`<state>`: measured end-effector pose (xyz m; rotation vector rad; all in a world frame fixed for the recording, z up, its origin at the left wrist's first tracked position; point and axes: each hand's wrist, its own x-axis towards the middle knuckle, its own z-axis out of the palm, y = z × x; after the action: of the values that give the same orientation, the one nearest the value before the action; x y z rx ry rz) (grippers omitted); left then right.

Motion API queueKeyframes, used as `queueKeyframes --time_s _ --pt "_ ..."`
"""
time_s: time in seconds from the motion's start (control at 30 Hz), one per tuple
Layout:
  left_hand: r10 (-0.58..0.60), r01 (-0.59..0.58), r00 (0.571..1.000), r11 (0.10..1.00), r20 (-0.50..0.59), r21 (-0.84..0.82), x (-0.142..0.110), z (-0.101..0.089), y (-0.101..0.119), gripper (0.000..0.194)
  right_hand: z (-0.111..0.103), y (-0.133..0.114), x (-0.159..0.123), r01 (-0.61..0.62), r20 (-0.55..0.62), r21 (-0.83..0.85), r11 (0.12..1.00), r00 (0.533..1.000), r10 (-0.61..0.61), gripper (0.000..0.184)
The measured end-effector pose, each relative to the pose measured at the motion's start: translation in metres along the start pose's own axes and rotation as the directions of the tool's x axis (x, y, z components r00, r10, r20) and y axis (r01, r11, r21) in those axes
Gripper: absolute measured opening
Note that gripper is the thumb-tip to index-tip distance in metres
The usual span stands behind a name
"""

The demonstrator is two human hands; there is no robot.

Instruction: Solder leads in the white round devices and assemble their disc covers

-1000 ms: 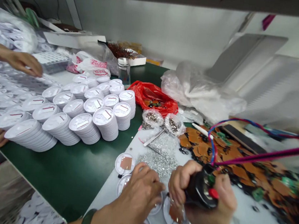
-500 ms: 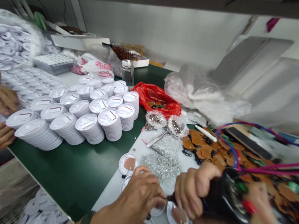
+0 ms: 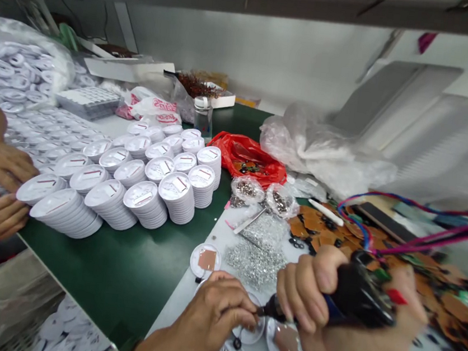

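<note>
My right hand [image 3: 309, 291] is wrapped round a black electric screwdriver [image 3: 361, 300], which lies nearly level and points left. The fingers of my left hand [image 3: 216, 314] pinch together at the screwdriver's tip. What they hold there is too small and hidden to make out. Beneath and around both hands lie several white round discs, some bearing brown square plates; one disc [image 3: 286, 342] is under the screwdriver and another [image 3: 206, 259] lies beyond my left hand. Past my hands, a heap of small silver screw-like pieces [image 3: 256, 257] covers the grey work surface.
Stacks of white round cups [image 3: 155, 197] stand on the green table [image 3: 134, 271]. At far left are another person's hands [image 3: 0, 171]. A red bag [image 3: 248, 157] and a clear plastic bag [image 3: 325, 152] lie behind. Brown plates [image 3: 312, 229] and red-blue cables [image 3: 433, 238] are at right.
The screwdriver tip and my left fingers have moved slightly left over the discs, still together. The whole view has shifted a little.
</note>
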<state>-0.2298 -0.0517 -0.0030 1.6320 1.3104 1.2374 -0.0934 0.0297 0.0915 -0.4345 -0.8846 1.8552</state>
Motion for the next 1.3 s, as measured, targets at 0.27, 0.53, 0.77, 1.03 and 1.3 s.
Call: queueKeyframes --time_s 0.27,0.53,0.77,1.03,1.3 --pt "-0.002 -0.007 1.000 0.945 0.028 0.326 -0.020 -0.003 -0.006 0.014 -0.005 0.001 -0.003 -0.060 0.110 -0.081 0.995 0.992 0.068 0.057" --pt "0.258 -0.326 0.944 0.614 0.207 0.719 -0.037 0.012 -0.021 0.010 -0.017 0.039 0.003 -0.060 0.099 -0.155 0.986 0.992 0.076 0.054" --pt "0.331 -0.350 0.924 0.536 0.190 0.768 -0.036 0.017 -0.029 0.007 -0.022 0.045 0.003 -0.097 0.083 -0.180 0.979 0.990 0.113 0.054" --pt "0.425 -0.387 0.894 0.564 0.146 0.729 -0.034 0.017 -0.032 0.010 -0.029 0.054 0.000 -0.074 0.130 -0.191 0.979 0.986 0.100 0.056" --pt "0.478 -0.424 0.861 0.487 0.174 0.763 -0.032 0.012 -0.030 0.009 -0.020 0.038 0.005 -0.005 0.142 -0.157 0.988 0.989 0.028 0.059"
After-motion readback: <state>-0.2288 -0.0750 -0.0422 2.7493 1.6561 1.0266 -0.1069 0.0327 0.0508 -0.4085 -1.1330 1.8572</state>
